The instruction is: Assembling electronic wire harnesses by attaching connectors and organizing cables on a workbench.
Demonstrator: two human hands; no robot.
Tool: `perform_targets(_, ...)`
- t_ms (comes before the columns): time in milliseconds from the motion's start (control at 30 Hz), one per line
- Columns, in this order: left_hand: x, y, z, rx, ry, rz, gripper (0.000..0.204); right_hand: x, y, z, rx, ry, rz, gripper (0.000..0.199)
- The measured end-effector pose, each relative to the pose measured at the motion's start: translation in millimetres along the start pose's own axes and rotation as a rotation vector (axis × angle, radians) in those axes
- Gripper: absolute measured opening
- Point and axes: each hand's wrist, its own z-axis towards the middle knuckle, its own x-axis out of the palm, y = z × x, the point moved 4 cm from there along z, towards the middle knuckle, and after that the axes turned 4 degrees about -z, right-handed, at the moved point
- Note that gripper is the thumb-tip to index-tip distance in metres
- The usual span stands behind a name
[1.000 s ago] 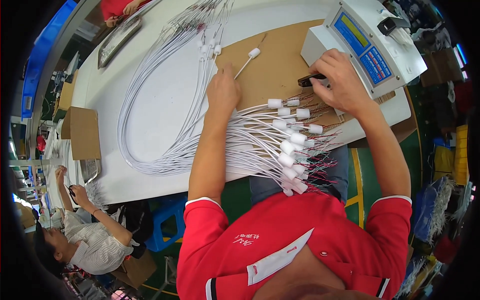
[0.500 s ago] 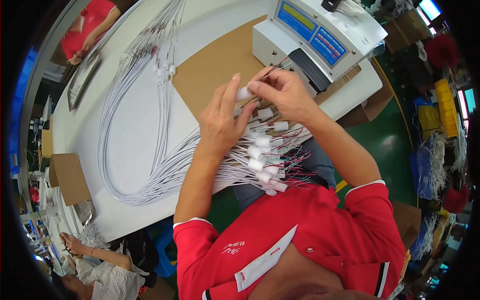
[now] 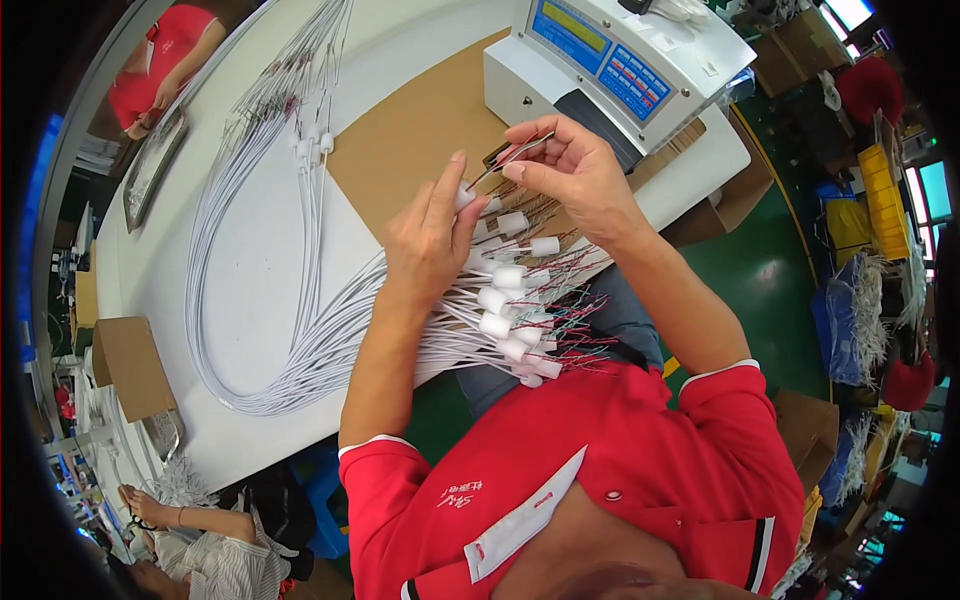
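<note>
My left hand (image 3: pixel 425 240) is closed on a small white cylindrical sleeve (image 3: pixel 464 197), held between thumb and fingers. From the sleeve's end run thin dark wires (image 3: pixel 490 172), pinched at their far part by my right hand (image 3: pixel 582 185). Below both hands lies a thick bundle of white cables (image 3: pixel 265 398), curving round the left of the table. Many of its ends carry white cylindrical sleeves (image 3: pixel 508 276), with loose red, green and dark wire ends (image 3: pixel 575 318) hanging past the table edge over my lap.
A white machine (image 3: pixel 680 75) with a blue keypad panel stands behind my right hand, beside a brown cardboard sheet (image 3: pixel 375 160). A metal tray (image 3: pixel 155 172) lies at the far left. A cardboard box (image 3: pixel 135 368) stands at the near left. Two other people are at the left.
My right hand has drawn away from the sleeve, up and to the right, with the wires now stretched between the hands. The whole view has shifted slightly.
</note>
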Motion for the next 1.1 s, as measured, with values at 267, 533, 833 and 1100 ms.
perform_targets(267, -2.5, 1.5, 0.3, 0.017, -0.031, -0.011, 0.057, -1.4, -1.4, 3.4, -0.047, -0.078, -0.006, 0.036)
perform_targets(533, -2.3, 1.8, 0.5, 0.002, -0.022, 0.001, 0.058, 8.1, -9.3, 4.1, 0.042, -0.02, 0.034, 0.043)
perform_targets(833, -1.7, 4.4, -3.4, -0.008, -0.018, 0.007, 0.059, 21.6, -14.8, 9.4, 0.071, 0.009, 0.002, 0.048)
perform_targets(1100, -1.2, 3.7, -2.8, 0.003, -0.014, 0.032, 0.058, 22.0, -15.0, 12.1, 0.043, -0.008, -0.04, 0.047)
